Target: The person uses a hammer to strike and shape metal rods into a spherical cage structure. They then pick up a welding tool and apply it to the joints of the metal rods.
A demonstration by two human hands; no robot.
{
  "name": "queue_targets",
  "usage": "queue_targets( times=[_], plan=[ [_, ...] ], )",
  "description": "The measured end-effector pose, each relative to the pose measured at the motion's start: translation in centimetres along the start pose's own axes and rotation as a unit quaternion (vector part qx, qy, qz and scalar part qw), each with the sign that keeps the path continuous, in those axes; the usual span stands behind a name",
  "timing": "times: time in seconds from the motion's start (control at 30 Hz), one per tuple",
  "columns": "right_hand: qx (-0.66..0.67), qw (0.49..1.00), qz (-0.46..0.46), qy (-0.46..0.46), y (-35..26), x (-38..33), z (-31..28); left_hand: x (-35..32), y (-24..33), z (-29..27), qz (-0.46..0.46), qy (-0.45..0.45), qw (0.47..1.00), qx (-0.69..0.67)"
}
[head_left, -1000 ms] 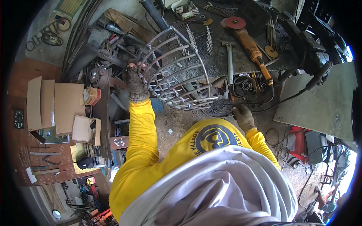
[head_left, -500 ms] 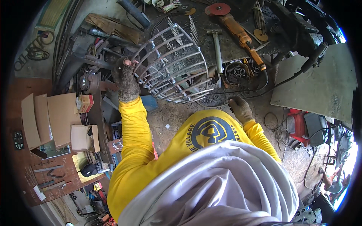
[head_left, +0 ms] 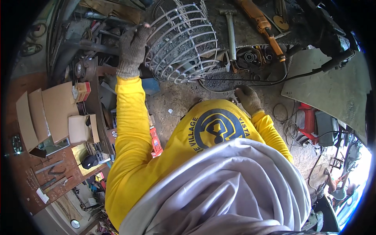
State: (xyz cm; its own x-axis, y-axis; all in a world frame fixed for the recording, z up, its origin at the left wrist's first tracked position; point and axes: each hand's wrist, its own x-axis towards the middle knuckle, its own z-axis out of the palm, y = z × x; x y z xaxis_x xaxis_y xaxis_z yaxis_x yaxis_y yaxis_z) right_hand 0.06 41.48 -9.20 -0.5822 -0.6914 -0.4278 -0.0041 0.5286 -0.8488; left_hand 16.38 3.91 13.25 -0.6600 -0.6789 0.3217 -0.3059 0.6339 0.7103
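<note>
A rounded cage of welded metal rods (head_left: pixel 182 43) is tilted over the far workbench, its curved bars facing me. My left hand (head_left: pixel 133 51), in a grey-brown knit glove with bare fingertips, is closed on the cage's left side. Behind the bars, parts of the inside are hard to make out. My right hand (head_left: pixel 249 98), gloved alike, is low beside my body, apart from the cage. Its fingers point away and are partly hidden, and a black cable (head_left: pixel 274 83) runs just beyond it. A steel hammer (head_left: pixel 230 33) lies right of the cage.
An orange angle grinder (head_left: pixel 260 23) rests on the dark workbench. A large metal sheet (head_left: pixel 333 86) leans at the right, above a red machine (head_left: pixel 306 121) with coiled cables. Cardboard boxes (head_left: pixel 58 111) stand at left. Another person (head_left: pixel 338 186) is at the far right.
The cage has turned, and its bars now face me more fully. My left hand has moved away from my body along with it. The right hand has barely shifted.
</note>
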Motion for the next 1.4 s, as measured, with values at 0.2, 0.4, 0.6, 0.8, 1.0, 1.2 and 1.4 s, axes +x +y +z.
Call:
queue_targets(
  times=[0.2,0.4,0.6,0.8,1.0,1.2,1.4],
  plan=[
    [-0.039,0.999,0.009,-0.007,-1.4,0.7,0.4,4.8,-1.6,1.9,0.046,-0.085,0.995,-0.006],
    [-0.034,0.997,0.010,0.068,0.5,2.1,1.1,9.8,-3.1,5.2,-0.017,-0.254,0.967,-0.019],
    [0.027,0.990,0.045,0.132,0.1,0.6,4.2,11.3,-5.7,8.6,0.093,-0.218,0.972,0.007],
    [0.076,0.982,0.058,0.161,-1.9,-0.7,6.8,12.1,-6.9,10.4,0.143,-0.214,0.966,-0.013],
    [0.075,0.988,0.081,0.112,-4.6,-0.7,7.8,14.3,-8.6,11.9,0.138,-0.237,0.961,-0.033],
    [0.047,0.994,0.061,0.080,-9.3,0.3,7.7,13.0,-7.7,11.6,0.182,-0.145,0.972,0.016],
    [0.057,0.996,0.047,0.055,-9.8,0.4,7.7,10.9,-4.4,7.0,0.303,0.079,0.935,0.168]
  ],
)
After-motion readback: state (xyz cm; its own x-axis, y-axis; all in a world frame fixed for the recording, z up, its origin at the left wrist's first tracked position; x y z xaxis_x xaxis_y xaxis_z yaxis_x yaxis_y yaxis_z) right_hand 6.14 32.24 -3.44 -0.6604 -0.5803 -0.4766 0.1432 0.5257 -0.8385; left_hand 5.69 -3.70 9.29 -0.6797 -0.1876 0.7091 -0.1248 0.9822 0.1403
